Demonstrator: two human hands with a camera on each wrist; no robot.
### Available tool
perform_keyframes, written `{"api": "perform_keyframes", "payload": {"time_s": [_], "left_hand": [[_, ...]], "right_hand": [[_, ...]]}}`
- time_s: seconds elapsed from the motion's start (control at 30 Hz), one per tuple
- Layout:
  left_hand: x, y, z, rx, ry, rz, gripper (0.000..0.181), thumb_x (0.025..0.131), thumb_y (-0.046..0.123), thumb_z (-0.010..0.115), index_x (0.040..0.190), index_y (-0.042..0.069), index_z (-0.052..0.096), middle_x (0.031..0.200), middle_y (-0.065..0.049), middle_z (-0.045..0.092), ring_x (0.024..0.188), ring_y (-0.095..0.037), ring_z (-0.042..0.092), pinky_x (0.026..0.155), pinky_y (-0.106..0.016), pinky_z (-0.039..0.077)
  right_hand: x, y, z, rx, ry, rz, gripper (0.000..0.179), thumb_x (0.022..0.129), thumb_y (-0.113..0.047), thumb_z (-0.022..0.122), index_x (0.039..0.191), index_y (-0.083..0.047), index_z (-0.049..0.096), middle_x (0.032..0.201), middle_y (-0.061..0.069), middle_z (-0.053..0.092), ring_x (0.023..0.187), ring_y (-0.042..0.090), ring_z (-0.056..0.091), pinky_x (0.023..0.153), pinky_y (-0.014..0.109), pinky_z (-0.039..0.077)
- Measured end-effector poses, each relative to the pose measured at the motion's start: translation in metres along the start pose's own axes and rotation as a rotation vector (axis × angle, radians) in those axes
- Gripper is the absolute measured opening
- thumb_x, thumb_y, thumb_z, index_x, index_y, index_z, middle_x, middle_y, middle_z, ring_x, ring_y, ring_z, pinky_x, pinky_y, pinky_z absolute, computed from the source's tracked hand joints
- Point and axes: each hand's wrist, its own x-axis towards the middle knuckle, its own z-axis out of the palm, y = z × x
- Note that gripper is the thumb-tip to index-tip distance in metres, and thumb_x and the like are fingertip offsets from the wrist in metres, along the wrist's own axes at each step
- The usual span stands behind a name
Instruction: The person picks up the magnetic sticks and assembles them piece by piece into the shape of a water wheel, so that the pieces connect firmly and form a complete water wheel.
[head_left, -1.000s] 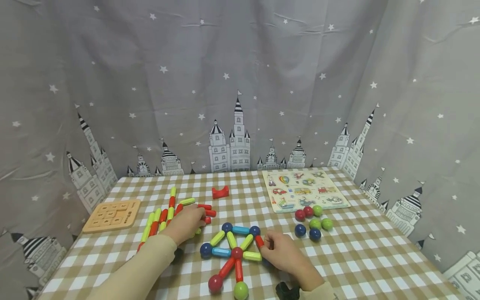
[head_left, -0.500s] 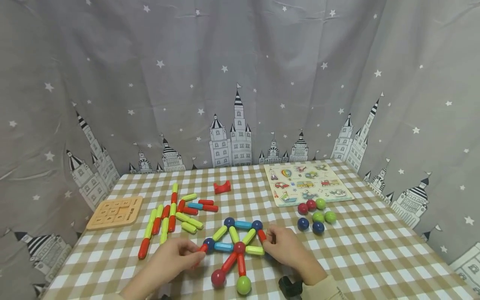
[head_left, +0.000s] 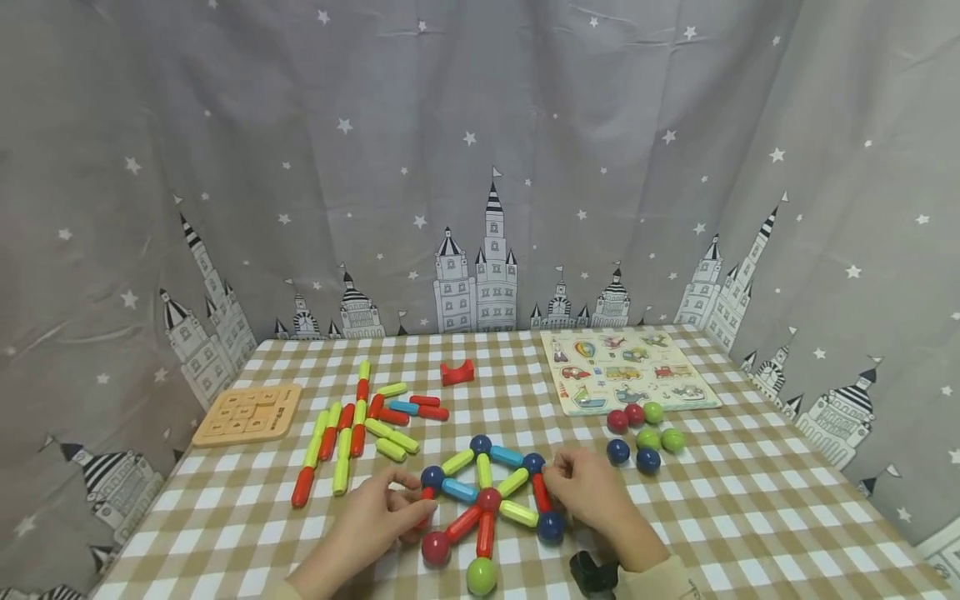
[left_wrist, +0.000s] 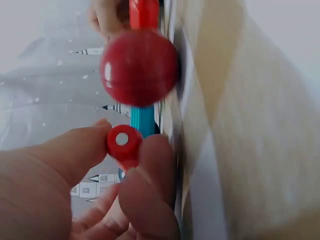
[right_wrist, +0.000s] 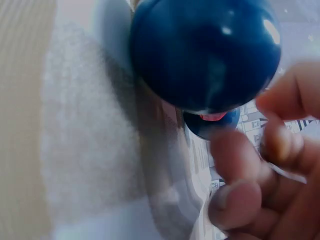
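Observation:
My left hand [head_left: 382, 510] pinches a red magnetic rod [left_wrist: 123, 142] between thumb and fingers; its silver end disc faces the left wrist camera. The rod's far end is at the left blue ball [head_left: 432, 477], near the red ball [head_left: 436, 548]. On the table lies a figure of balls and rods around a central red ball [head_left: 489, 500], with a green ball [head_left: 481, 575] in front. My right hand [head_left: 592, 492] is beside its right side, fingers loosely bent and holding nothing, near the upper right blue ball [head_left: 533, 463] and the lower right blue ball [right_wrist: 207, 55].
Loose yellow, red and blue rods [head_left: 342, 471] lie left of the figure. A wooden number puzzle [head_left: 247, 414] is at far left, a red arched block [head_left: 457, 373] at the back. Several loose balls [head_left: 648, 439] lie before a picture puzzle board [head_left: 630, 371] at right.
My left hand moves from the rod pile to the figure's left side with a red rod. My right hand lets go of the red rod on the right, which now joins two blue balls.

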Motion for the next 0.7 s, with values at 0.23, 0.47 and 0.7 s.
{"api": "perform_keyframes", "payload": {"time_s": [0.23,0.47,0.7], "left_hand": [[-0.0031,-0.0041,-0.0076,0.084,-0.251,0.233,0.034,0.098,0.045,0.068,0.124,0.023,0.066,0.090,0.007,0.067,0.074,-0.013,0.061,0.061,-0.027,0.049],[-0.0032,-0.0066,-0.0084,0.214,-0.345,0.374,0.068,0.077,0.055,0.086,0.135,0.030,0.059,0.101,0.011,0.060,0.075,-0.007,0.057,0.063,-0.023,0.049],[-0.0013,-0.0052,-0.0063,0.272,-0.314,0.363,0.065,0.079,0.058,0.083,0.133,0.031,0.060,0.102,0.010,0.058,0.076,-0.006,0.056,0.063,-0.023,0.048]], "right_hand": [[0.0033,-0.0025,0.0032,0.002,0.081,0.017,0.014,0.093,-0.027,0.070,0.085,-0.019,0.061,0.071,-0.003,0.056,0.061,0.014,0.050,0.050,0.026,0.039],[0.0025,-0.0018,0.0043,-0.051,0.117,-0.010,0.013,0.090,-0.028,0.072,0.100,-0.020,0.069,0.095,0.000,0.064,0.074,0.014,0.055,0.062,0.030,0.045],[0.0020,0.0021,0.0042,-0.029,0.005,-0.069,0.038,0.093,-0.026,0.071,0.131,-0.018,0.069,0.131,0.006,0.067,0.108,0.026,0.064,0.092,0.048,0.054]]}}
